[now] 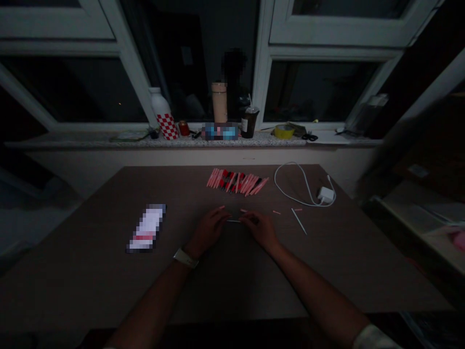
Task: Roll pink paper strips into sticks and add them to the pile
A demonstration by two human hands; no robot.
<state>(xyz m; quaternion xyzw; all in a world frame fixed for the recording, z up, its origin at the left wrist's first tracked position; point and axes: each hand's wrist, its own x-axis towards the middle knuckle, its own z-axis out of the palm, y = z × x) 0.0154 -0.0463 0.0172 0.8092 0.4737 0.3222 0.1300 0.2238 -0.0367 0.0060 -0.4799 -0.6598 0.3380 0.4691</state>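
Forearms (152, 305) enter from the near edge, pale watch (186, 258) on the left wrist. Left hand (207, 231) and right hand (258, 229) curl inward on the dark surface (72, 286), fingers closing around a thin white stick (233, 221) between them; dim light, cannot tell whether it is pinched or only touched. Pixelated flat object (147, 228) off to the left. Short pink pieces (276, 212) lie scattered just ahead; longer white stick (298, 221) to the right. Beyond: heap of pink sticks (236, 182) mixed with red and black, white cable (290, 184) looped to an adapter (326, 195). Farthest, the windowsill (83, 140) carries a red-checked bottle (165, 118), dark cup (249, 121) and yellow tape roll (284, 131).
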